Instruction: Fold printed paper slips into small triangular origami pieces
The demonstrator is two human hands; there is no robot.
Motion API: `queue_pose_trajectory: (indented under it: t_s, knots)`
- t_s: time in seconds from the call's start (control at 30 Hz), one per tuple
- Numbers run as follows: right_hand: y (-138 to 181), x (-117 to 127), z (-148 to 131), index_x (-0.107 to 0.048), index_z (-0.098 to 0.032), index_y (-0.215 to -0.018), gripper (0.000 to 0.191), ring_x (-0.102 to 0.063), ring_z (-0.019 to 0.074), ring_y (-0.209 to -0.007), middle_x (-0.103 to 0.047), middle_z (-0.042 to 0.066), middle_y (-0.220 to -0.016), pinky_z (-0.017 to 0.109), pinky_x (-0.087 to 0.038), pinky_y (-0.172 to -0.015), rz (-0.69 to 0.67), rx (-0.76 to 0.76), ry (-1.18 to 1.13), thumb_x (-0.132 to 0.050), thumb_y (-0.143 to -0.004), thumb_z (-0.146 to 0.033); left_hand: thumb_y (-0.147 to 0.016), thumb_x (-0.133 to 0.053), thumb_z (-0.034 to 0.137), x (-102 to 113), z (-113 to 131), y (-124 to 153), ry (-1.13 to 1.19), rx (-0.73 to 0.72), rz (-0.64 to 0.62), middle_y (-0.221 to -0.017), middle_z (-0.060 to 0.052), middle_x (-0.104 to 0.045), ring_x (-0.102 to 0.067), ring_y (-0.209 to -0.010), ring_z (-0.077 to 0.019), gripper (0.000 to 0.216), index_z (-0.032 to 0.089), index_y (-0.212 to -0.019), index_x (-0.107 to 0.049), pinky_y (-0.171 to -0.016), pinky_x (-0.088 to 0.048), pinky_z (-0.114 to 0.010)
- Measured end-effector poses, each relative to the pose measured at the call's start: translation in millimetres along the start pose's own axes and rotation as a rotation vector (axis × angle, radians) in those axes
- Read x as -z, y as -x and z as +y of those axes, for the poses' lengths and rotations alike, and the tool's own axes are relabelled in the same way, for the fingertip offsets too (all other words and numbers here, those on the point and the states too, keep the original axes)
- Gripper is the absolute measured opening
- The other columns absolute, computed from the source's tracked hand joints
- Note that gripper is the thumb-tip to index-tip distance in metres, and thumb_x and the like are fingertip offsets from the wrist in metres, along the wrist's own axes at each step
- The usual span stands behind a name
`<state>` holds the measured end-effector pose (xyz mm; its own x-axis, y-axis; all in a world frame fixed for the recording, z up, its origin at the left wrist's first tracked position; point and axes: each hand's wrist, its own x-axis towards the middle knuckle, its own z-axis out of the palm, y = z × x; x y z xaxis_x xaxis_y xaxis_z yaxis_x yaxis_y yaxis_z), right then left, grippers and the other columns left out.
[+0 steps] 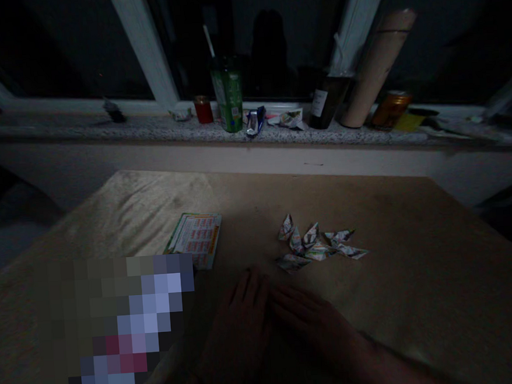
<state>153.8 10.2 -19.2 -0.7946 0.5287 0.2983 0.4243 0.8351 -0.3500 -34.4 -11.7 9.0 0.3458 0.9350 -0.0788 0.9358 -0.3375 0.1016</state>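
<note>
My left hand (244,310) lies palm down on the cloth-covered table (394,223), fingers stretched out and pointing forward. Beside it my right hand (312,311) rests flat too, its fingers angled toward the left hand so that the fingertips nearly meet. No object shows in either hand; what may lie under the palms is hidden. Just beyond the right hand sits a cluster of several small folded paper pieces (319,251) with pointed ends and a coloured print. Ahead of the left hand lies a printed booklet or card stack (200,234) with rows of red text.
A pixelated patch (151,322) covers the area left of my left hand. Along the granite windowsill (146,126) stand a green cup (231,100) with a straw, a red jar (203,109), a dark cup (324,105), a tall pinkish cylinder (374,72) and an orange can (393,109).
</note>
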Motion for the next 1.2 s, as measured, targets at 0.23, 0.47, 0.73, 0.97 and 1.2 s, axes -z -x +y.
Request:
queue_pose_trajectory:
  t_s: [0.23, 0.47, 0.73, 0.97, 1.2]
  knots:
    - [-15, -6, -5, -0.039, -0.015, -0.135, 0.047, -0.033, 0.0201, -0.13, -0.039, 0.007, -0.141, 0.037, -0.033, -0.107, -0.124, 0.019, 0.095, -0.046, -0.089, -0.021, -0.082, -0.044, 0.022, 20, 6, 9, -0.076, 0.171, -0.172, -0.14, -0.022, -0.033, -0.035, -0.127, -0.0326, 0.055, 0.003, -0.134, -0.04, -0.098, -0.037, -0.044]
    - [-35, -8, -5, -0.031, -0.014, -0.139, 0.055, -0.023, 0.0196, -0.134, -0.03, 0.008, -0.145, 0.038, -0.028, -0.109, -0.215, 0.047, 0.037, -0.048, -0.088, -0.022, -0.082, -0.047, 0.026, 26, 1, 13, -0.075, 0.27, -0.249, -0.139, -0.023, -0.032, -0.038, -0.125, -0.0329, 0.058, 0.001, -0.134, -0.039, -0.098, -0.038, -0.043]
    - [-55, -18, -1, -0.037, -0.015, -0.136, 0.049, -0.027, 0.019, -0.133, -0.033, 0.007, -0.144, 0.039, -0.029, -0.109, -0.239, 0.066, 0.027, -0.047, -0.088, -0.017, -0.081, -0.047, 0.019, 11, -8, 15, 0.005, 0.276, -0.202, -0.134, -0.023, -0.04, -0.043, -0.122, -0.0339, 0.05, 0.001, -0.128, -0.048, -0.096, -0.04, -0.045]
    - [-70, -32, 5, -0.056, -0.013, -0.118, 0.035, -0.046, 0.021, -0.122, -0.053, 0.012, -0.129, 0.038, -0.044, -0.098, -0.117, 0.065, 0.045, -0.049, -0.084, -0.007, -0.08, -0.045, 0.01, -28, -4, 20, 0.019, 0.338, 0.044, -0.127, -0.019, -0.053, -0.048, -0.117, -0.0325, 0.044, 0.01, -0.123, -0.056, -0.092, -0.041, -0.043]
    - [-104, -33, -4, -0.06, -0.012, -0.108, 0.027, -0.058, 0.0232, -0.105, -0.063, 0.013, -0.114, 0.037, -0.052, -0.086, -0.004, 0.056, 0.094, -0.052, -0.082, -0.006, -0.086, -0.057, 0.021, -33, -4, 16, 0.032, 0.357, 0.084, -0.118, -0.016, -0.057, -0.055, -0.105, -0.0283, 0.031, 0.01, -0.114, -0.057, -0.087, -0.045, -0.044]
